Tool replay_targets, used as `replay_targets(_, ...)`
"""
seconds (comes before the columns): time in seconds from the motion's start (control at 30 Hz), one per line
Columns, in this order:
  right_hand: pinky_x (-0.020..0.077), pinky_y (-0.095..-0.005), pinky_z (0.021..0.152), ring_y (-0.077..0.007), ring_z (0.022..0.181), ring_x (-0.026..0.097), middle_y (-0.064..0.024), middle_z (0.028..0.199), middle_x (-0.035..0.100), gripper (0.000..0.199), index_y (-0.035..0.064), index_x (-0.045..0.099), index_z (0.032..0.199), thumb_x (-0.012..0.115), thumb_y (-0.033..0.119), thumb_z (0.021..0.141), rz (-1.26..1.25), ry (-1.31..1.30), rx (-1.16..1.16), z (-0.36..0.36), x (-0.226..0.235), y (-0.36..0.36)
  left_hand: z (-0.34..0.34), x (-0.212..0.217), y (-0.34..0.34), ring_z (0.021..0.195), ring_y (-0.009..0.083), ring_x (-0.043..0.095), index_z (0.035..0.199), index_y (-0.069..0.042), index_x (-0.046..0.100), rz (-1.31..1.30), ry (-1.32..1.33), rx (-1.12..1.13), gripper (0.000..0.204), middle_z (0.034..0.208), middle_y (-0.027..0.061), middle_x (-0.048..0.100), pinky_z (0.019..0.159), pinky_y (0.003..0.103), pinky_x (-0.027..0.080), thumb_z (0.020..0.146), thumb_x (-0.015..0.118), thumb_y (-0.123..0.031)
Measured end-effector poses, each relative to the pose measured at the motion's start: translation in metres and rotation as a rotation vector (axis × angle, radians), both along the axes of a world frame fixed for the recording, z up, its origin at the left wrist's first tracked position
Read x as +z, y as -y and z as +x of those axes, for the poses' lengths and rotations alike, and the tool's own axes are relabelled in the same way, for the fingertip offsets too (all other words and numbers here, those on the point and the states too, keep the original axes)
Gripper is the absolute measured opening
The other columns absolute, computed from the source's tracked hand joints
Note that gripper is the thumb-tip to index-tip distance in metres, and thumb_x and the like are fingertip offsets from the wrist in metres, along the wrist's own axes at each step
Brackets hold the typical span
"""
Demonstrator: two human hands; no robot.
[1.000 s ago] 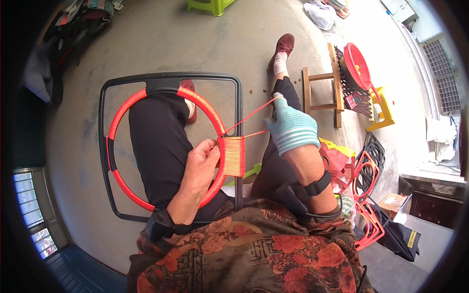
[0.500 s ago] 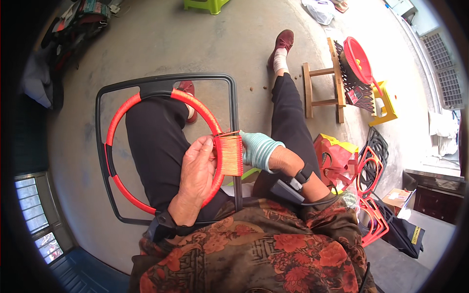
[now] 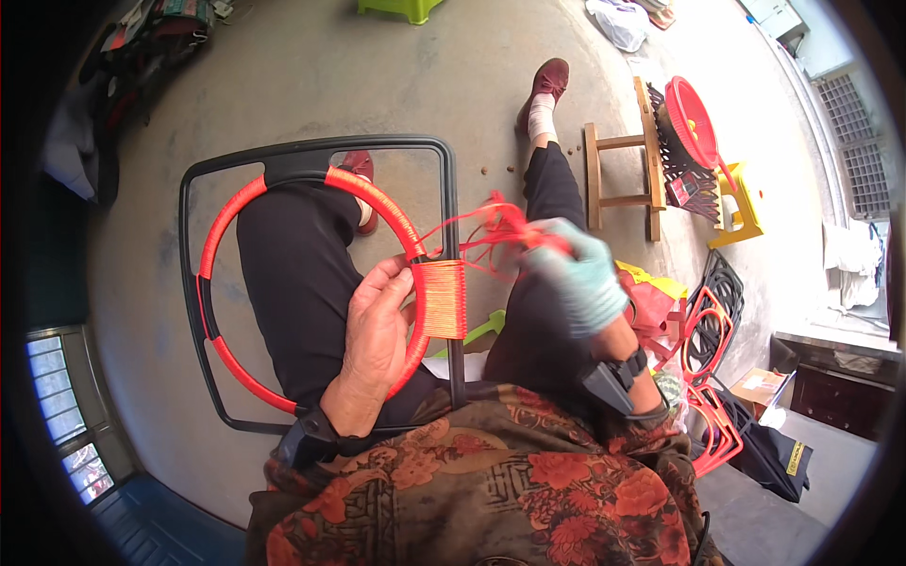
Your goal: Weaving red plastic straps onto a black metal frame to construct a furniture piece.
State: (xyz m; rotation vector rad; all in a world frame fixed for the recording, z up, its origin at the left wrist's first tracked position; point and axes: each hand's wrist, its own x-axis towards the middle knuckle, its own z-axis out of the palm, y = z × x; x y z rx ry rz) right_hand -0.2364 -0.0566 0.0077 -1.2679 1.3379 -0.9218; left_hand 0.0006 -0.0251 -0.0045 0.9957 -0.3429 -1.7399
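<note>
A black frame [image 3: 452,208] with rounded corners rests over my left thigh. Its inner ring [image 3: 374,198] is wrapped in red-orange cord along several stretches. On the right, a wide band of cord wrapping [image 3: 442,300] joins the ring to the frame's side bar. My bare left hand [image 3: 371,325] pinches the ring beside this band, thumb on top and fingers partly behind. Out to the right, my right hand [image 3: 578,278], in a striped mint glove, grips a loose red cord bundle [image 3: 507,224]. Strands run from it to the band's top. Motion blurs the glove and bundle.
A wooden stool [image 3: 620,179] and a red plastic basket [image 3: 692,123] stand at the far right, near a yellow stool [image 3: 746,208]. Red bags [image 3: 651,311] and more black and red frames [image 3: 713,330] lie beside my right leg. A green stool [image 3: 401,8] is at the far edge.
My right hand has swung away to the right from behind the wrapped band, and the red cord bundle now shows in it. My left hand keeps its hold; the frame has shifted slightly left.
</note>
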Motion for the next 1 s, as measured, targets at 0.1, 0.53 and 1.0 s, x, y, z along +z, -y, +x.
replay_targets(0.1, 0.0451, -0.0308, 0.088, -0.0133, 0.09, 0.059, -0.0062, 0.094, 0.066, 0.026, 0.0042, 0.065, 0.103, 0.06, 0.027, 0.092, -0.046, 0.579, -0.221, -0.009, 0.026, -0.003, 0.0, 0.001, -0.003, 0.098, 0.0157, 0.062, 0.117, 0.001, 0.054, 0.015, 0.006, -0.021, 0.021, 0.108, 0.0094, 0.064, 0.088, 0.032, 0.051, 0.099, 0.05, -0.01)
replay_targets(0.53, 0.0491, -0.0351, 0.08, -0.0108, 0.078, 0.057, 0.0012, 0.084, 0.057, 0.044, 0.0027, 0.047, 0.126, 0.063, 0.028, 0.093, 0.12, 1.119, -0.077, -0.031, 0.031, -0.017, -0.001, -0.004, -0.003, 0.092, 0.0121, 0.064, 0.113, 0.001, 0.054, -0.042, -0.046, -0.029, 0.017, 0.104, 0.0088, 0.065, 0.083, 0.027, 0.053, 0.097, 0.055, -0.006)
replay_targets(1.0, 0.0469, -0.0261, 0.052, -0.012, 0.05, 0.055, -0.0029, 0.06, 0.057, 0.029, 0.007, 0.054, 0.071, 0.06, 0.026, 0.092, 0.362, 0.386, 0.166, 0.004, -0.001, 0.0, -0.004, -0.005, -0.001, 0.086, 0.0116, 0.066, 0.107, 0.001, 0.054, -0.019, 0.051, 0.018, 0.015, 0.097, 0.0098, 0.068, 0.078, 0.024, 0.053, 0.094, 0.059, -0.004)
